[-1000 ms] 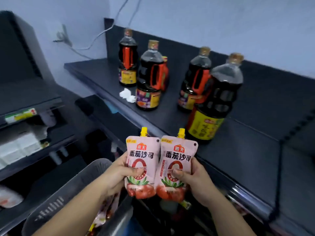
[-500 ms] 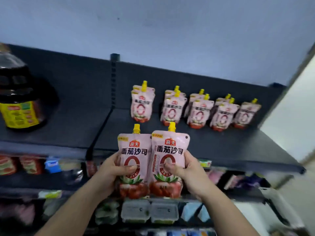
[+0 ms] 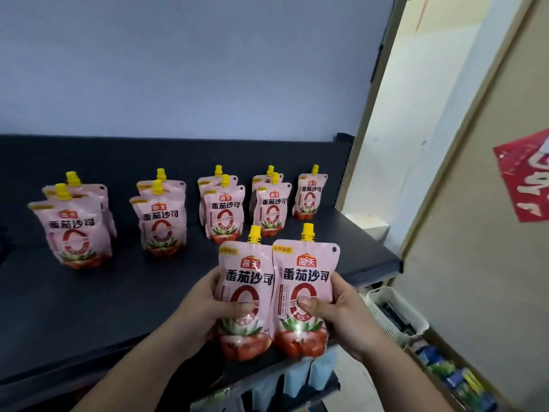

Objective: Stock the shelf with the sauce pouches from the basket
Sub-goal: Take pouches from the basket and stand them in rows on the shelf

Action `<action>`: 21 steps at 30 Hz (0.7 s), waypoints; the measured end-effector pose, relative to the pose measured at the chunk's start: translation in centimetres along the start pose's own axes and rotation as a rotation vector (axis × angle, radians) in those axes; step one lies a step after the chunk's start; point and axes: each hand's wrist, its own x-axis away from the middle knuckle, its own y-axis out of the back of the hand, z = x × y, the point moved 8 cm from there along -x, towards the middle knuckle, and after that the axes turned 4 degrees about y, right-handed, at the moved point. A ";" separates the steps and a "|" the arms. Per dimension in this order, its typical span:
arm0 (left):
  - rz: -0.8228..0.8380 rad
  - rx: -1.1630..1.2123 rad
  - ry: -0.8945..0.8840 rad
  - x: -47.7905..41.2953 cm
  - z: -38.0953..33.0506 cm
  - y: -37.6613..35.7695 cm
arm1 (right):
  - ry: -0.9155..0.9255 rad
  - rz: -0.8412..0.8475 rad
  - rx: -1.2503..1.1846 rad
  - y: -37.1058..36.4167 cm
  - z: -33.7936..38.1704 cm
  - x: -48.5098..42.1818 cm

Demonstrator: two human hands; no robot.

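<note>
- Two sauce pouches, pink with yellow spouts, were in the hands and not yet shelved: the left pouch (image 3: 243, 292) gripped by the left hand (image 3: 202, 307), the right pouch (image 3: 306, 292) by the right hand (image 3: 341, 313). Each thumb lay across the front, with the fingers curled behind.
- The two held pouches were upright, touching edge to edge, over the near right part of the shelf (image 3: 118, 292).
- Nine pouches stood on the shelf: four pairs (image 3: 162, 223) in a row from left to right, each pair one behind the other, and a single pouch (image 3: 310, 193) at the far right end.
- Progress, as a judgement: well along. The single pouch lacked a front partner and the near strip of the shelf was bare, so the held two probably belonged there.
- Stock left to bring: could not be told.
- One white slotted basket (image 3: 395, 310) sat below the right end of the shelf. Its contents were dark and too blurred to name, and whether it was the task's basket was unclear.
- One cardboard box (image 3: 454, 379) at the near right held blue and green packets.
</note>
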 end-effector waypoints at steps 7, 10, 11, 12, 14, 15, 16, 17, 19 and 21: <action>0.114 -0.021 0.036 -10.0 -2.6 -2.6 | 0.046 -0.103 0.013 4.2 2.0 -5.4; 0.121 -0.048 0.027 -13.1 -3.4 -4.2 | 0.065 -0.117 0.017 6.2 2.4 -7.0; 0.117 -0.053 0.016 -13.8 -3.5 -4.6 | 0.066 -0.115 0.013 6.8 2.4 -7.5; 0.109 -0.054 0.002 -14.7 -3.6 -4.9 | 0.067 -0.112 0.004 7.6 2.5 -8.1; 0.077 -0.040 -0.018 -16.3 -3.5 -5.3 | 0.071 -0.110 -0.007 9.5 2.5 -9.6; 0.051 -0.032 -0.026 -17.1 -3.4 -5.3 | 0.076 -0.106 -0.003 10.4 2.5 -10.5; 0.021 -0.031 -0.035 -17.6 -3.2 -5.2 | 0.077 -0.101 0.009 11.3 2.5 -11.4; -0.013 -0.033 -0.047 -18.2 -3.1 -5.0 | 0.073 -0.092 0.027 12.2 2.5 -12.7; -0.092 -0.029 -0.051 -19.1 -2.6 -4.4 | 0.059 -0.054 0.068 14.1 2.1 -15.5; -0.169 -0.047 -0.056 -19.6 -2.3 -3.6 | 0.053 -0.026 0.095 15.6 1.4 -18.6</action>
